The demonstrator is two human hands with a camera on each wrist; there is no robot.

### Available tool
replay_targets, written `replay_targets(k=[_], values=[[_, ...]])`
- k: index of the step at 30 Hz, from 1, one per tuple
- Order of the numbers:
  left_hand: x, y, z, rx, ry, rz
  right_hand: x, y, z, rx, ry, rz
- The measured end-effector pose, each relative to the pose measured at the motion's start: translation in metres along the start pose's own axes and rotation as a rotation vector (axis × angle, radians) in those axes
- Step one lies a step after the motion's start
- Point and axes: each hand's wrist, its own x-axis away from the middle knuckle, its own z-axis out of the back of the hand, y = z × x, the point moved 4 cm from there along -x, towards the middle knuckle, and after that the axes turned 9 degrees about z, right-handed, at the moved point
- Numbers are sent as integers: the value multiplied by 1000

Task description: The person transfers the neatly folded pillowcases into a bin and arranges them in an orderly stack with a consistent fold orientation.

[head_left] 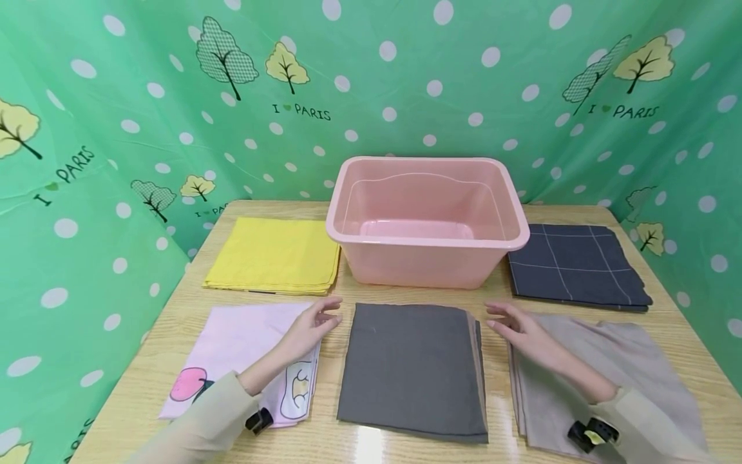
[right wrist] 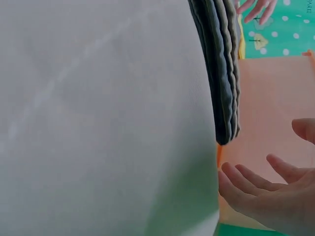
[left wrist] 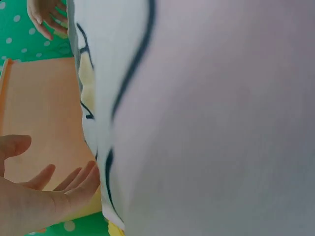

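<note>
In the head view a folded dark grey cloth (head_left: 413, 370) lies flat at the front middle of the table. My left hand (head_left: 310, 327) hovers beside its left edge, over the right edge of a folded lilac cloth (head_left: 243, 335) printed with cartoon figures. My right hand (head_left: 530, 338) is at the grey cloth's other side, near the inner edge of a folded taupe cloth (head_left: 614, 374). Both hands have relaxed, slightly bent fingers and hold nothing. Each wrist view shows its own loosely spread fingers, the left hand (left wrist: 54, 196) and the right hand (right wrist: 275, 191).
Behind the grey cloth stands a pink plastic tub (head_left: 426, 261), its visible inside bare. A folded yellow cloth (head_left: 275, 254) lies left of it and a navy checked cloth (head_left: 574, 264) right of it. Green dotted curtains (head_left: 382, 84) hang around the wooden table (head_left: 145, 399).
</note>
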Motion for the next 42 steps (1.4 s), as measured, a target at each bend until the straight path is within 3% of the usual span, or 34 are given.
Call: replay_targets(k=[8,13,22,29,42], values=[[1,-3,-7,92,-27,46,1,2,-8,-119,-6,-78],[2,-7,-12,196,-71,118,3,2,-11,-205,-16,-122],[5,-13,-21,278,-82,211,7,3,-19,-354,-35,-231],[6,-14,-25,349,-142,251,10,5,-25,-436,-38,-302],[11,-12,-32,331,-163,311,15,3,-32,-510,-83,-359]])
